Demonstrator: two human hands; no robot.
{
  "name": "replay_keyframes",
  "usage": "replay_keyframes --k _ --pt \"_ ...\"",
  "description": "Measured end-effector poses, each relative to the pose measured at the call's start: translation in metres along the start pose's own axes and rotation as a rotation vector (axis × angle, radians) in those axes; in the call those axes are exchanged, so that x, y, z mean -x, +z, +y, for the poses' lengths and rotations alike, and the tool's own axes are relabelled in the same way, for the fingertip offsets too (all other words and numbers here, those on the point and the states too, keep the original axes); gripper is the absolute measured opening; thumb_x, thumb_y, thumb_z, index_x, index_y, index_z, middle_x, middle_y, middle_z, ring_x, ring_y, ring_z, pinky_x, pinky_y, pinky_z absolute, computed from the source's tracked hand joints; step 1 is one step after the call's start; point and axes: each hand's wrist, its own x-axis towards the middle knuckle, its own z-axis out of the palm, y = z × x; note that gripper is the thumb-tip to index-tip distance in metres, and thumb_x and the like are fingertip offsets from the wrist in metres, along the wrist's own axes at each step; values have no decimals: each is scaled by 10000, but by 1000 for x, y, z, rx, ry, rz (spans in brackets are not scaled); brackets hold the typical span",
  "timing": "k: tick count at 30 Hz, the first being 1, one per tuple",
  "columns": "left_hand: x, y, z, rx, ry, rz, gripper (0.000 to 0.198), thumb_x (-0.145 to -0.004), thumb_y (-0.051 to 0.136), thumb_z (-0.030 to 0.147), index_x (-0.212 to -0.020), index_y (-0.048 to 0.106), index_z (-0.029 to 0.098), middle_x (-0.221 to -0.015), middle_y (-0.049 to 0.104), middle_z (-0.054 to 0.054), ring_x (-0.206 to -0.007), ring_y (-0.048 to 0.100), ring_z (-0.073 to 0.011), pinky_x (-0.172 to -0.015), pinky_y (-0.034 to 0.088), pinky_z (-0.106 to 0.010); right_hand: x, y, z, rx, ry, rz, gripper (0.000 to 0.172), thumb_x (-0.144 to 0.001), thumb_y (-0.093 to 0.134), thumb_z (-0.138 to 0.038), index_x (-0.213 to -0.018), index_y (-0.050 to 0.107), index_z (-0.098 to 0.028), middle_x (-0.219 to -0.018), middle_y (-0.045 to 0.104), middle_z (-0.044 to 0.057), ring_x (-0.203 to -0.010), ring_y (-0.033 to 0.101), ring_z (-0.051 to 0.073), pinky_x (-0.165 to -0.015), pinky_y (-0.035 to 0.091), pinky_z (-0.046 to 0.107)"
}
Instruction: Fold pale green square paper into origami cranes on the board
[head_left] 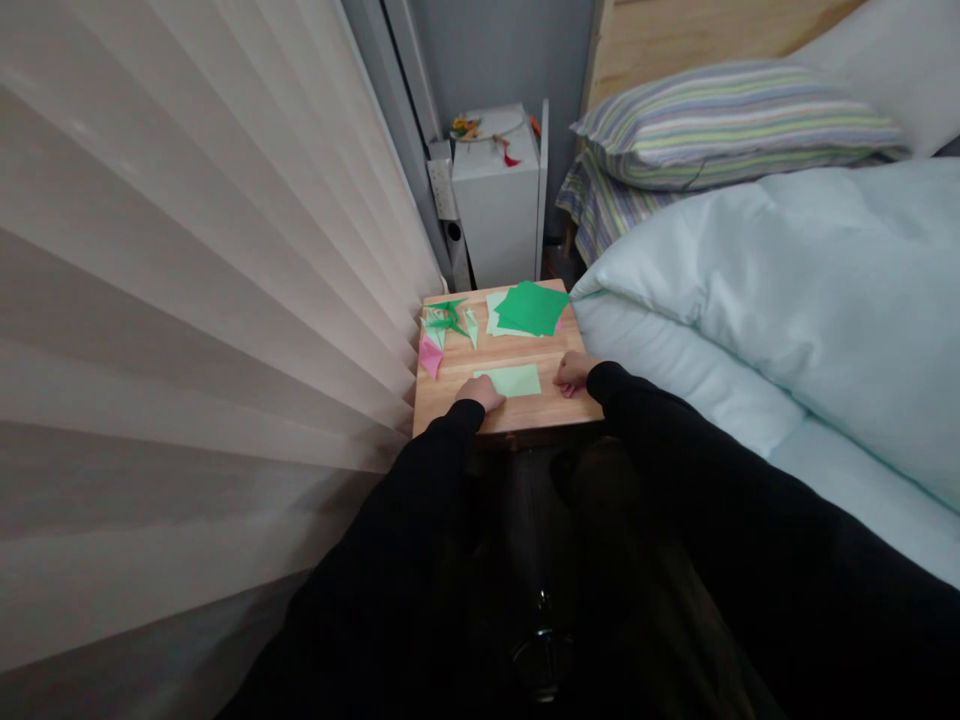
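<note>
A pale green paper, folded into a rectangle, lies flat near the front of a small wooden table. My left hand rests with curled fingers on the paper's left front corner. To the right of the paper my right hand lies on the table, fingers curled, and something pink shows under it. Behind the folded paper sits a stack of dark and light green sheets. At the table's left are folded paper figures: a green one and a pink one.
A pleated white curtain hangs close on the left. On the right, a bed with a pale blue duvet and striped pillow adjoins the table. A white cabinet stands behind the table.
</note>
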Motion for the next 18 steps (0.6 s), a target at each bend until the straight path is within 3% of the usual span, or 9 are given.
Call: replay_keyframes --k 3,6,8,10,14,18 --pt "14 7 1 -14 51 40 386 -883 663 468 -1104 736 160 -1134 768 -196 -1077 728 -323 -834 539 -345 -4 -5 -12 -51 -21 77 408 -993 665 -387 -1333 616 -168 -1334 639 118 -1126 670 251 -941 591 467" --pt "27 16 1 -8 110 113 521 -966 493 622 -1079 739 177 -1104 763 -189 -1076 713 -341 -852 529 -398 -4 3 -26 -77 -54 161 369 -997 657 -384 -1303 635 -179 -1330 648 110 -1133 668 247 -957 583 466" --pt "31 22 1 -2 136 142 557 -940 519 672 -1011 749 169 -1044 762 -192 -1047 712 -355 -839 521 -408 0 16 -33 -102 -57 202 226 -939 722 -296 -1101 721 -138 -1232 718 148 -1189 659 267 -1023 517 370" --pt "30 26 1 8 157 171 548 -913 569 682 -965 748 167 -999 755 -190 -1020 708 -359 -826 512 -408 6 33 -38 -145 -42 229 207 -910 735 -320 -1012 736 -140 -1151 756 166 -1151 685 284 -973 512 337" --pt "25 29 2 29 189 241 453 -946 592 600 -1038 714 174 -1038 737 -167 -1045 679 -328 -846 497 -391 20 60 -41 -278 43 310 230 -926 666 -319 -1034 713 -120 -1095 763 208 -1085 707 307 -892 516 350" --pt "34 28 7 27 205 302 289 -995 586 410 -1122 674 166 -1161 696 -152 -1138 621 -297 -928 483 -378 29 63 -36 -481 47 335 108 -908 645 -240 -922 687 -143 -1026 760 174 -1033 706 272 -918 507 347"
